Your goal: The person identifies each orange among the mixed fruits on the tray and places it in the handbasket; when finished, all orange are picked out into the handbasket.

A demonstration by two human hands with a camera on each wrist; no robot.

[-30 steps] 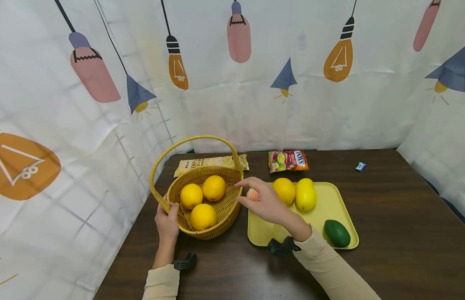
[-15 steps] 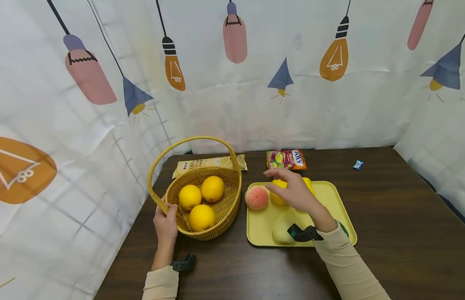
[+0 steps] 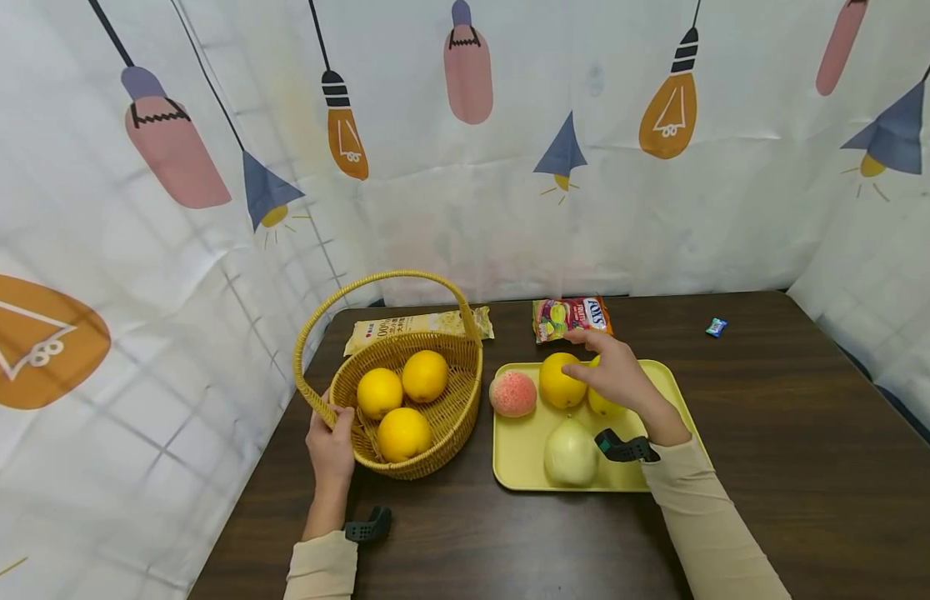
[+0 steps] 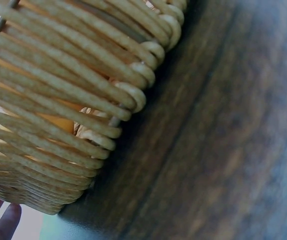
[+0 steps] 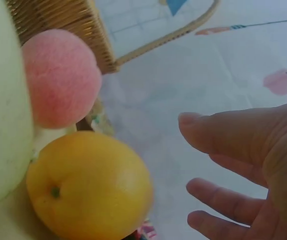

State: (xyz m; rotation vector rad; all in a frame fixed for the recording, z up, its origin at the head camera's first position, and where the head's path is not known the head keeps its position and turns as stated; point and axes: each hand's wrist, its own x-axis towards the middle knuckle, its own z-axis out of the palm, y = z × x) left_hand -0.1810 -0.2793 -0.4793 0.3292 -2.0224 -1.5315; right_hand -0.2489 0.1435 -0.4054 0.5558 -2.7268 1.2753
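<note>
My left hand (image 3: 332,446) grips the left rim of a wicker basket (image 3: 459,429), thumb inside near the foot of the tall handle. Three oranges (image 3: 405,434) lie in the basket. Seen by the left wrist camera, the woven side (image 4: 58,95) is close up, with fingertips (image 4: 6,222) at the lower left corner. My right hand (image 3: 622,379) hovers over the yellow tray (image 3: 521,473), fingers spread and holding nothing. Beneath and beside it are an orange (image 3: 561,381) and a partly covered yellow fruit (image 3: 602,402). A peach (image 5: 61,77) lies further left.
A pale green rounded fruit (image 3: 572,454) sits at the tray's front. Behind are a long cream snack packet (image 3: 412,327), a red candy bag (image 3: 572,318) and a small blue wrapped sweet (image 3: 716,327). A printed curtain (image 3: 495,208) closes off the back and left.
My right hand has moved from the basket's right rim rightward to above the orange and yellow fruit, uncovering the peach and pale green fruit. Its forearm now hides the dark green fruit. The left hand stays.
</note>
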